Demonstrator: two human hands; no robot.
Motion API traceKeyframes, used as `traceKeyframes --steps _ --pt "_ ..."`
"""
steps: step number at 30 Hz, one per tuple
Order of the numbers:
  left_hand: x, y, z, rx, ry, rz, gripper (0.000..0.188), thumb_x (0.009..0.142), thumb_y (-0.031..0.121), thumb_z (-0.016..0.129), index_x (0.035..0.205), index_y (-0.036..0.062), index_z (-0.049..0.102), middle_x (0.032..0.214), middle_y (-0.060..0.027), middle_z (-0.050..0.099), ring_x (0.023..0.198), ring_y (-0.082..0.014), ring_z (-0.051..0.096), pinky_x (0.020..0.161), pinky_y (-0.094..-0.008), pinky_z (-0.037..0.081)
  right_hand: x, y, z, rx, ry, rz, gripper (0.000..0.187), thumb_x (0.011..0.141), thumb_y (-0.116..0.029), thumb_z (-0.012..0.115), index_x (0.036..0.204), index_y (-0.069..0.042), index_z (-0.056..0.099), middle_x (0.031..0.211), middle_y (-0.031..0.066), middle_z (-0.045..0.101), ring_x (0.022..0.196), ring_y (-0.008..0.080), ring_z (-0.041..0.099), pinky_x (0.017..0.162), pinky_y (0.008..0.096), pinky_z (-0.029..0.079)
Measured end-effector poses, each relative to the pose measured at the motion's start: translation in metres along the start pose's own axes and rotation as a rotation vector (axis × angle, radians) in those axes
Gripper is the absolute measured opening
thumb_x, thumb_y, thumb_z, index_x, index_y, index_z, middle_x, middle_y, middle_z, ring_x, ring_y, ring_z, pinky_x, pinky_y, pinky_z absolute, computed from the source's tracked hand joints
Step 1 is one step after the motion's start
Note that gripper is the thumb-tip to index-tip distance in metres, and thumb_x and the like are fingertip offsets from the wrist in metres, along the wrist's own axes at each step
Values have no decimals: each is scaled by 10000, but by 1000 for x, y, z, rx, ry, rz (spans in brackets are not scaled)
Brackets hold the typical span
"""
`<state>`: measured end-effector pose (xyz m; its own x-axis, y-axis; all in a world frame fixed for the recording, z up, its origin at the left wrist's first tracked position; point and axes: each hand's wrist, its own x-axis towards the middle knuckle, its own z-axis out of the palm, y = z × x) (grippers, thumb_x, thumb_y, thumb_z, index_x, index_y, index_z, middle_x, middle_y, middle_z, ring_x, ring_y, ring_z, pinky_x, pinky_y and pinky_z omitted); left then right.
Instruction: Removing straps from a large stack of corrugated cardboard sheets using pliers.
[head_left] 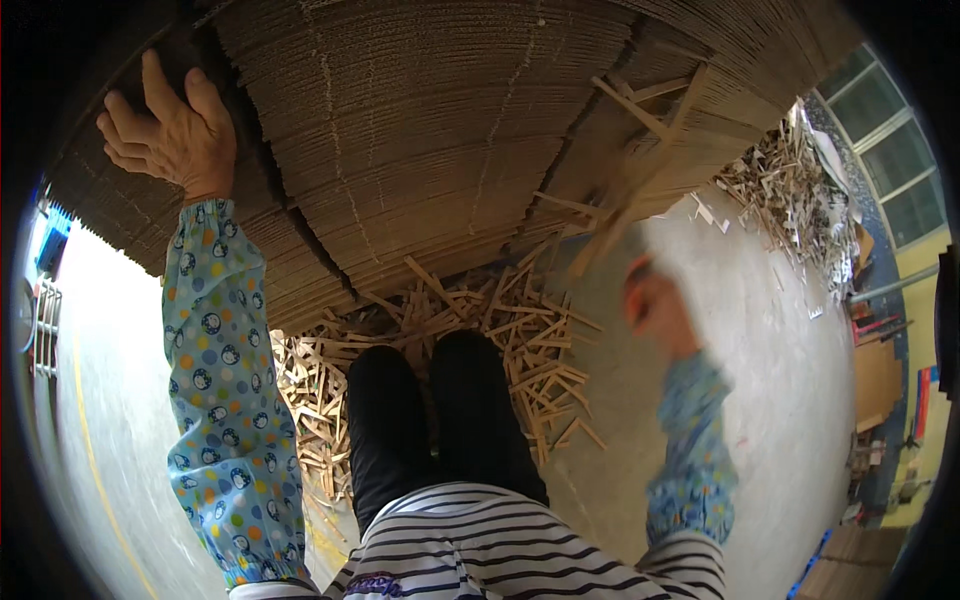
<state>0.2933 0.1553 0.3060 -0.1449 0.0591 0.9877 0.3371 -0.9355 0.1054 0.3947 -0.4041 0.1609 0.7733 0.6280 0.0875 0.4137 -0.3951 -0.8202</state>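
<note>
A tall stack of brown cardboard sheets (420, 130), its layered edges facing me, fills the upper middle. My left hand (170, 125) lies with fingers spread against the stack's left part, beside a dark gap that runs down through it. My right hand (660, 305) is off the stack's lower right side, smeared by motion, so its fingers and anything in them cannot be made out. Just above it is a blurred cardboard strip (605, 235). A few loose cardboard strips (650, 105) stick out from the stack's right part.
Cardboard offcuts (545, 370) are heaped on the floor around my legs, below the stack. A larger scrap pile (790, 190) lies at the far right near a window (890, 140). Pale concrete floor (770, 380) extends on the right. Flat cardboard (850, 565) lies at the lower right.
</note>
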Motion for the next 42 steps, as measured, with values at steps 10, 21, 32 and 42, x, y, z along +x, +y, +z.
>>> traceKeyframes --steps 10,21,32,42 --pt "-7 -8 -11 19 -47 17 565 919 564 421 1371 228 469 1439 -166 196 1349 -413 132 1084 -599 70 101 -137 -10 478 167 95 308 871 -217 551 1086 1 581 891 68 635 701 151 586 641 280 484" --pt "-8 -5 -5 54 -53 23 538 930 539 420 1372 238 477 1462 -144 196 1353 -390 138 1089 -584 94 173 -182 -47 495 271 99 277 897 -218 531 1034 19 575 836 90 645 688 189 622 657 307 529" --pt "9 5 -12 45 -39 14 577 927 548 404 1396 214 436 1469 -159 169 1360 -411 109 1089 -594 64 -17 -9 65 35 -152 480 261 849 -224 539 912 5 648 653 41 570 601 99 529 537 245 452" --pt "-7 -5 -7 55 -43 59 556 948 526 389 1410 218 426 1461 -171 206 1372 -373 123 1100 -551 70 146 -161 -55 375 196 63 333 870 -200 547 1117 20 577 987 87 661 816 153 624 717 288 511"
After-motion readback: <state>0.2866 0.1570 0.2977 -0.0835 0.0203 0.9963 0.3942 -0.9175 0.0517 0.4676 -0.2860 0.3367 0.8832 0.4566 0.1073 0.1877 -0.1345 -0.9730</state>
